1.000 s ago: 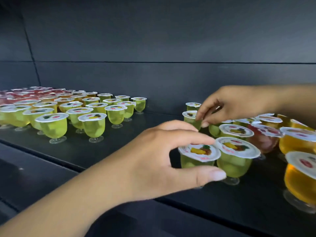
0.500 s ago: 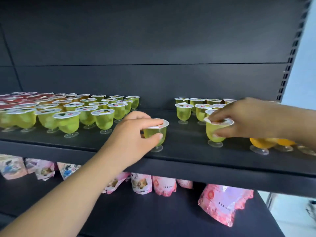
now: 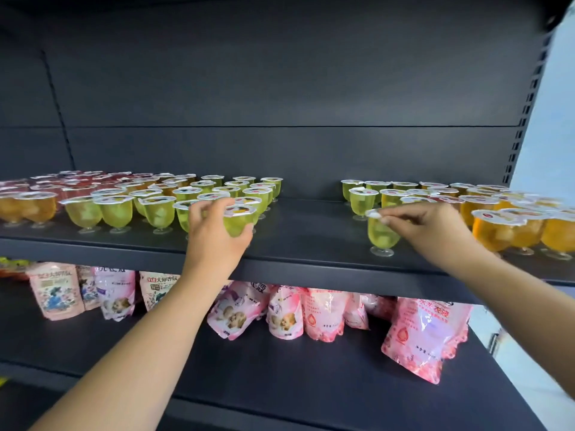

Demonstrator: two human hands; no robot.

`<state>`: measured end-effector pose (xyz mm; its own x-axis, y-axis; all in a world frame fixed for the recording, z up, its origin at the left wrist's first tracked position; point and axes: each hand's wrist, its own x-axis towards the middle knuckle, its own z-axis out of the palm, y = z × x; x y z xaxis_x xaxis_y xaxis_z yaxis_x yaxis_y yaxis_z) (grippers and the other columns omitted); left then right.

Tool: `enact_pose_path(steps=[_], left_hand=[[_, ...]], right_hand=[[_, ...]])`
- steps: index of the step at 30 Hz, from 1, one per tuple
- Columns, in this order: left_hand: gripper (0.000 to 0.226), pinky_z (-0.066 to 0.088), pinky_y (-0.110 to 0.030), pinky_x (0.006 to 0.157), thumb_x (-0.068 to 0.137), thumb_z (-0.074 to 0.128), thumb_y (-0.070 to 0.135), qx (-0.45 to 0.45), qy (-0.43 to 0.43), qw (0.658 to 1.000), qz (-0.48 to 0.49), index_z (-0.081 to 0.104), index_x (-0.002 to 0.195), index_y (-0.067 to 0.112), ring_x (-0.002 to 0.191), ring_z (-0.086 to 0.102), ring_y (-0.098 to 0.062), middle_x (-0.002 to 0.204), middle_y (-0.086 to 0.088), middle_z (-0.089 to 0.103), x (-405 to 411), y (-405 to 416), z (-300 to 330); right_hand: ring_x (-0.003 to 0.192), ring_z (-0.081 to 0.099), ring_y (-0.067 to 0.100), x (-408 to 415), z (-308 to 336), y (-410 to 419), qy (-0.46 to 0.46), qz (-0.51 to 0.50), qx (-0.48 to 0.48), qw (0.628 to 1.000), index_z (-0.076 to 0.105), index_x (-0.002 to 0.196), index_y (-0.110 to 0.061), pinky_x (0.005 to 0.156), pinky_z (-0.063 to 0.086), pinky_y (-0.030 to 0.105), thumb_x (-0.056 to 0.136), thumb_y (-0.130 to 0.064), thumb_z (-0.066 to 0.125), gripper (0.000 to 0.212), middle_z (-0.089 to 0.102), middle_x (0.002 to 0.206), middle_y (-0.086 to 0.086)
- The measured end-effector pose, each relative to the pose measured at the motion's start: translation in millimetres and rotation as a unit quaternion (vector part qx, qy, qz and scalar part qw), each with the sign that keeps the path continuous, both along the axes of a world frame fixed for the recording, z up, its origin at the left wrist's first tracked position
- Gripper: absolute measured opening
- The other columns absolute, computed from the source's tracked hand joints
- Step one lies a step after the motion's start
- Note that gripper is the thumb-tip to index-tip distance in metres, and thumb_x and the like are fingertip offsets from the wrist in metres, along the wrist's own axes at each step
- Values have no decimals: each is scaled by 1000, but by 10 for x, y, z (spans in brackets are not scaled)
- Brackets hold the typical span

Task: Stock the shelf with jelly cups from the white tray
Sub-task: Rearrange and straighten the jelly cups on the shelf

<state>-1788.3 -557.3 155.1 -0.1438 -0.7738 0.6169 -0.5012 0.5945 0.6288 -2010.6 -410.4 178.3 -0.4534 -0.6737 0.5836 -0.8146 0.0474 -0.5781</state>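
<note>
shelf (image 3: 298, 244): left hand (image 3: 214, 241) grips green cup (image 3: 238, 222)

Two bare forearms, each ending in an ungloved hand: left hand (image 3: 214, 234), right hand (image 3: 426, 222). No sleeves, rings, or wristbands appear, though motion blur may hide small details. Fingernails short.

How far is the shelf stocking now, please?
Done: many cups stand in rows on the shelf, left and right. In hand: the left hand grips a green cup beside the left rows; the right hand pinches another cup's lid. Left: the middle gap; the tray is not visible.
</note>
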Motion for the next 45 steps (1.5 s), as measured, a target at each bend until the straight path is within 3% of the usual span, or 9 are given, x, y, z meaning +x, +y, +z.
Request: enact_pose_path(steps=[3,10,15,20,24,28,32,40,45], left_hand=[[38,32,-18,86,83,66,22,-7,20,999,24,53,118,14,99,43,-15,132,-8,29,67,-75,-50],[39,35,-21,78,82,67,19,-12,13,1000,6,52,118,14,88,41,-16,130,-10,30,85,-143,-97],[38,39,-25,75,83,66,22,-10,-6,1000,1,51,118,15,82,46,-20,128,-9,30,23,-204,-92],[43,45,-32,86,83,66,20,-14,-16,1000,1,49,123,18,95,52,-31,132,-10,28,9,-226,-141],[56,42,-44,92,81,64,29,-135,-5,990,30,37,130,20,116,42,-36,132,-17,32,-31,-179,-258],[39,35,-27,93,82,50,35,-270,0,962,-43,49,116,15,108,44,-19,116,-9,47,-197,6,-265],[37,39,-19,80,87,44,42,-178,-133,968,-112,63,107,18,101,52,-10,110,4,59,-436,103,-136],[36,38,-22,90,90,46,46,-20,-275,956,-96,55,121,30,116,47,-8,126,12,53,-696,-193,25],[37,27,-11,83,88,47,47,10,-263,959,-101,52,122,33,117,43,-1,127,19,49,-687,-270,-43]], right_hand=[[93,66,25,218,-36,-184,-19,34,-26,999,72,102,-13,72,45,9,85,-11,64,19,66,94,-6],[91,57,9,354,-69,-539,-33,81,6,996,68,100,-16,81,43,10,82,-2,66,23,60,95,-11],[87,54,5,300,-20,-759,-63,109,31,992,67,98,-14,64,38,-5,81,-1,67,22,62,99,-4],[121,47,13,278,-62,-922,-93,112,12,989,68,105,-9,86,31,5,82,0,66,25,49,132,0],[95,54,13,226,-35,-1092,-180,137,23,974,66,81,-19,79,44,20,81,3,66,22,56,99,-6],[87,51,13,85,-29,-1337,-177,122,51,975,61,92,-18,77,46,25,80,-2,68,22,55,89,-8],[96,46,12,-31,6,-1638,-122,76,82,986,54,120,-11,80,34,19,82,-11,68,40,56,115,4],[112,53,18,-268,-54,-2369,-225,46,65,971,42,131,-9,74,35,16,84,-23,66,54,55,125,6],[88,56,15,-346,-65,-2777,-209,13,81,975,57,118,-7,44,33,10,86,-26,62,37,62,116,6]])
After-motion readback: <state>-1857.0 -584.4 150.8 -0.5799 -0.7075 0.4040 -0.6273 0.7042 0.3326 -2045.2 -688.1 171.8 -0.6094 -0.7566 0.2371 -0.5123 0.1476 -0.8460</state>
